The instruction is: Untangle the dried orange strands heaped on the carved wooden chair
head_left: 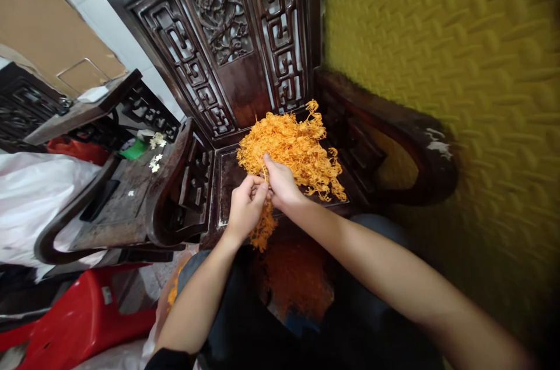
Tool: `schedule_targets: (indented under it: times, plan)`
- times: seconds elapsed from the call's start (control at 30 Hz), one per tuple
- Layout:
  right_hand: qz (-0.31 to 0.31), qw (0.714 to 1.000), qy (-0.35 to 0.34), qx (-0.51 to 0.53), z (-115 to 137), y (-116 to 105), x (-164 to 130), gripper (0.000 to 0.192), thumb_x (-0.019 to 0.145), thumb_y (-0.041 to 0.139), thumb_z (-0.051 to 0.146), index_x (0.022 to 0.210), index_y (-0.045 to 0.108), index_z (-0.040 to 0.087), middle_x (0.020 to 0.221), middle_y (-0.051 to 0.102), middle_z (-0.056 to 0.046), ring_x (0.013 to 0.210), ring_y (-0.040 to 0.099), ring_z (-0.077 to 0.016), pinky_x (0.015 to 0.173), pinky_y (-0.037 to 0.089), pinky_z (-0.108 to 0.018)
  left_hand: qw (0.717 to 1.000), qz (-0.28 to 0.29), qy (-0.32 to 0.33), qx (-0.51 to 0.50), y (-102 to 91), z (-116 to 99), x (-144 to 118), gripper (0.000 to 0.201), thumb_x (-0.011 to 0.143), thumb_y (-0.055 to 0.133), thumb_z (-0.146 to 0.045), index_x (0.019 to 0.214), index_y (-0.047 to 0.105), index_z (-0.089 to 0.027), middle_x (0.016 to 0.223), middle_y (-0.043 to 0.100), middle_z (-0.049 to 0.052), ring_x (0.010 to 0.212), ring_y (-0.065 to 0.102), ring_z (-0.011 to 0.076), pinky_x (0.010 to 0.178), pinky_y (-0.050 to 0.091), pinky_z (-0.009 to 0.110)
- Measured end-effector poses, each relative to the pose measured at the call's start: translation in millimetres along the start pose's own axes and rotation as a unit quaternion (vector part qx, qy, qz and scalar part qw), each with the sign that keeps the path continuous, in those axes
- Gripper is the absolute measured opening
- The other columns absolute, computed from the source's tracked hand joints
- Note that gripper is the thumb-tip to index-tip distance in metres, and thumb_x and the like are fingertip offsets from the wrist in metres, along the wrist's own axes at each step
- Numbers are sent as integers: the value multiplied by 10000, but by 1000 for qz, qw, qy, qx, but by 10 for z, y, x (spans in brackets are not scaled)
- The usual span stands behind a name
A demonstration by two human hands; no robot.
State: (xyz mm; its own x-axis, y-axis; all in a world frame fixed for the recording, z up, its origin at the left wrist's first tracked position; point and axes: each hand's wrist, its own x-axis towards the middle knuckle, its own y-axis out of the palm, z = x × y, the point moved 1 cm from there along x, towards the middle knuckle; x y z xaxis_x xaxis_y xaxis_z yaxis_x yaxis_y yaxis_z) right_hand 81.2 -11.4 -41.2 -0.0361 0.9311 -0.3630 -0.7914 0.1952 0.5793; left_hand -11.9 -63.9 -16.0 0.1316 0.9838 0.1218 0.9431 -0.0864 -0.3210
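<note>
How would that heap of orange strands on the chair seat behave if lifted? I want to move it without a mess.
Probably light and floppy: the orange strands are thin, curly and loosely piled on the chair seat. They seem tangled, so a pinch may drag a clump; a tuft hangs below the left hand and right hand. Loose bits would likely shed.

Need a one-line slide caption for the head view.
Both hands, left and right, pinch orange strands heaped on a carved wooden chair.
</note>
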Motion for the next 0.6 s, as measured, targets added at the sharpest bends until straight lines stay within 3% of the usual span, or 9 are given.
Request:
schedule_targets:
  times: [0.13, 0.23, 0.33, 0.43, 0.5, 0.6]
  plan:
    - [-26, 999, 12, -23, 26, -67, 108, 591, 813, 586, 776, 656, 355, 255, 482, 353, 57, 346, 299, -103, 321, 218, -274, 1000, 9, -13, -24, 105, 7, 41, 309, 936, 592, -451, 772, 564, -190, 623, 574, -32, 550, 511, 96, 560, 409, 223]
    - [-53, 995, -53, -72, 114, -144, 306, 590, 831, 612, 732, 615, 355, 247, 486, 368, 44, 383, 329, -99, 356, 223, -260, 998, 11, -33, -55, 191, -10, 55, 349, 934, 580, -384, 656, 531, -179, 528, 509, -33, 484, 445, 84, 516, 360, 226]
    - [-92, 982, -111, -119, 296, -275, 561, 589, 858, 589, 723, 618, 344, 245, 475, 351, 53, 398, 336, -95, 371, 225, -243, 980, -5, -47, -192, 222, -104, 33, 347, 876, 584, -273, 586, 414, -192, 468, 423, -48, 415, 342, 68, 459, 281, 225]
    - [-138, 978, -104, -112, 499, -410, 718, 567, 905, 503, 733, 673, 317, 249, 471, 312, 80, 377, 290, -82, 350, 188, -217, 951, -4, -25, -309, 130, -226, 16, 361, 840, 593, -259, 596, 334, -203, 469, 410, -48, 394, 333, 69, 444, 271, 226]
    - [-116, 988, -70, -80, 570, -444, 710, 545, 922, 485, 721, 707, 328, 246, 475, 325, 89, 361, 296, -76, 330, 211, -196, 939, 21, -23, -342, 23, -259, 27, 368, 835, 598, -272, 596, 327, -199, 494, 448, -31, 401, 377, 77, 453, 302, 233]
    - [-21, 999, 8, -29, 545, -407, 562, 490, 934, 514, 675, 751, 399, 235, 498, 414, 70, 404, 467, -102, 357, 406, -199, 926, 50, -48, -371, -125, -212, 62, 369, 816, 610, -264, 593, 326, -188, 531, 459, -21, 421, 401, 75, 471, 319, 235]
